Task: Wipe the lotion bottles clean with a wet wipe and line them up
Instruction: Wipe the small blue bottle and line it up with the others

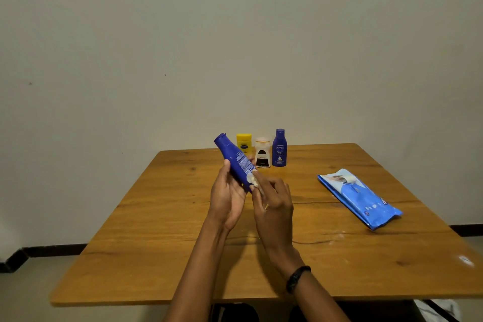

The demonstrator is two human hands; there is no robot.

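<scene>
Just above the middle of the table (156,230), the person's left hand (227,198) curls its thumb and fingers round the lower half of a dark blue lotion bottle (236,159), which is tilted with its cap toward the table's far left. The right hand (274,204) pinches a small crumpled wet wipe (253,180) in bent fingertips, pressed to the bottle's side. At the table's far edge a yellow bottle (244,144), a white bottle (262,153) and a blue Nivea bottle (279,147) stand upright, close together in a row. On the table's right side lies a blue wipes pack (359,197). A black band (296,278) circles the right wrist.
</scene>
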